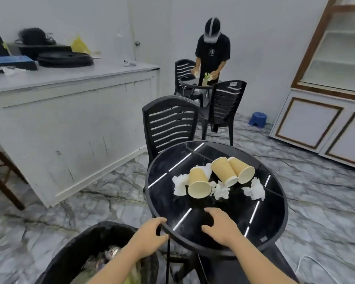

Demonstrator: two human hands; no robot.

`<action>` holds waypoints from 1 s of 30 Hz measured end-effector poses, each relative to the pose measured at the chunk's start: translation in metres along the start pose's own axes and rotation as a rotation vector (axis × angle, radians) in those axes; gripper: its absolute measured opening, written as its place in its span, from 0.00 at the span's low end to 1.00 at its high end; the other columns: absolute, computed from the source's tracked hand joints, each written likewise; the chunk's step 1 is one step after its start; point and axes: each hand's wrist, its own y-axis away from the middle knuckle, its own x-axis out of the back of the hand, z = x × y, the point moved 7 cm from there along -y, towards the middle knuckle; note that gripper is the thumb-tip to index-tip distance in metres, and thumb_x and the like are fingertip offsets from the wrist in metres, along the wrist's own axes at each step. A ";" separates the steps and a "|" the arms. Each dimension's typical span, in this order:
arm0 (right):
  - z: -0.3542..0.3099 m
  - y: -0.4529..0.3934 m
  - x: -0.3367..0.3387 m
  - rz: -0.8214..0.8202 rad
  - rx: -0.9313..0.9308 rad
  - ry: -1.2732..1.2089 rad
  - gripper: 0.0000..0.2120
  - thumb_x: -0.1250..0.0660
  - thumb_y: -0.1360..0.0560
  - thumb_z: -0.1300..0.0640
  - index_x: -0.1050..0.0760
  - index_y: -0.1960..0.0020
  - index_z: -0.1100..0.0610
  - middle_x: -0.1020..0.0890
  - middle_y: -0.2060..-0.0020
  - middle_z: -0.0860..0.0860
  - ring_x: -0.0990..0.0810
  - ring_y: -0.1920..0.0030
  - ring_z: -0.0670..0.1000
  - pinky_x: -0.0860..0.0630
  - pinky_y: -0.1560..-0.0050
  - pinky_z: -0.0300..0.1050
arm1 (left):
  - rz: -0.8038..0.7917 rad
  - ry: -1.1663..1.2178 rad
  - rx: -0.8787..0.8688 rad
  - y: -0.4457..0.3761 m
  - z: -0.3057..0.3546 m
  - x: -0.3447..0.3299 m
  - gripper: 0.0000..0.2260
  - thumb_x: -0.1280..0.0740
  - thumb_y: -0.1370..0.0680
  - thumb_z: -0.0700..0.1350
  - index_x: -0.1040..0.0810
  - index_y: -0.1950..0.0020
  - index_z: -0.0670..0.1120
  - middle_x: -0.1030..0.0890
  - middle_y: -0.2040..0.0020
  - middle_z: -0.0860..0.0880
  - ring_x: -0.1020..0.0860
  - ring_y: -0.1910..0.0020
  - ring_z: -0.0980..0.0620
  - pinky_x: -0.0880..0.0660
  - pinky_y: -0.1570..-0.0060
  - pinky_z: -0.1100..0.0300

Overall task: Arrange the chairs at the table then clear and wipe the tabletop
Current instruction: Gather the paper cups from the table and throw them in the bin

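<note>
A round black glass table [275, 220] stands before me. On it lie three yellow paper cups on their sides [199, 182] [223, 171] [241, 170] among several crumpled white napkins [254, 189]. My left hand [150, 234] rests at the table's near left rim, fingers curled by the edge. Fingers spread, my right hand [219, 226] hovers over the near part of the tabletop and holds nothing. A black slatted chair [170, 124] sits at the table's far side.
A black-lined trash bin [86, 253] with rubbish stands at my lower left. A white counter [70, 111] runs along the left. Behind, a person stands at a second table [195, 83] with two black chairs [228, 103]. A blue stool [257, 118] and white cabinet [316, 124] are at right.
</note>
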 end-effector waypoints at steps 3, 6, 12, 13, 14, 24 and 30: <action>0.023 -0.025 0.030 0.067 -0.037 -0.019 0.30 0.35 0.27 0.48 0.40 0.28 0.50 0.35 0.28 0.48 0.38 0.29 0.49 0.35 0.32 0.48 | 0.019 -0.005 -0.057 -0.041 0.037 0.003 0.26 0.35 0.26 0.51 0.37 0.29 0.52 0.33 0.29 0.52 0.33 0.33 0.55 0.37 0.34 0.63; 0.041 -0.051 0.057 0.119 -0.046 -0.026 0.30 0.35 0.28 0.48 0.40 0.28 0.51 0.34 0.29 0.48 0.36 0.30 0.49 0.35 0.33 0.47 | 0.068 0.028 -0.104 -0.075 0.073 0.009 0.27 0.34 0.26 0.51 0.38 0.29 0.54 0.33 0.32 0.57 0.35 0.31 0.55 0.39 0.33 0.62; 0.061 -0.100 0.091 0.161 -0.021 -0.065 0.30 0.34 0.28 0.51 0.39 0.29 0.52 0.34 0.30 0.49 0.34 0.32 0.51 0.34 0.36 0.45 | 0.178 0.167 -0.184 -0.122 0.126 0.023 0.19 0.34 0.29 0.49 0.31 0.41 0.65 0.29 0.44 0.60 0.30 0.41 0.56 0.31 0.47 0.66; 0.063 -0.106 0.095 0.166 -0.014 -0.068 0.30 0.34 0.28 0.51 0.39 0.28 0.53 0.34 0.30 0.49 0.34 0.32 0.51 0.34 0.35 0.46 | 0.190 0.181 -0.168 -0.129 0.129 0.023 0.17 0.35 0.30 0.49 0.31 0.45 0.67 0.29 0.46 0.60 0.30 0.42 0.55 0.30 0.51 0.65; 0.064 -0.112 0.097 0.171 -0.007 -0.071 0.30 0.34 0.27 0.50 0.39 0.28 0.53 0.34 0.29 0.49 0.35 0.31 0.51 0.34 0.34 0.47 | 0.187 0.182 -0.150 -0.135 0.130 0.022 0.17 0.35 0.30 0.49 0.31 0.44 0.66 0.30 0.45 0.59 0.31 0.41 0.54 0.31 0.52 0.64; 0.074 -0.160 0.105 0.252 -0.038 -0.072 0.35 0.33 0.27 0.49 0.45 0.26 0.51 0.43 0.25 0.51 0.42 0.26 0.51 0.35 0.33 0.49 | 0.234 0.016 -0.045 -0.200 0.138 0.004 0.29 0.36 0.25 0.55 0.41 0.27 0.49 0.44 0.24 0.47 0.42 0.27 0.48 0.42 0.30 0.55; 0.070 -0.187 0.105 0.299 -0.027 -0.048 0.36 0.32 0.28 0.53 0.46 0.26 0.51 0.45 0.24 0.52 0.38 0.29 0.54 0.37 0.33 0.47 | 0.224 -0.115 -0.027 -0.220 0.140 -0.005 0.23 0.35 0.29 0.61 0.26 0.42 0.47 0.40 0.25 0.49 0.49 0.24 0.45 0.44 0.29 0.50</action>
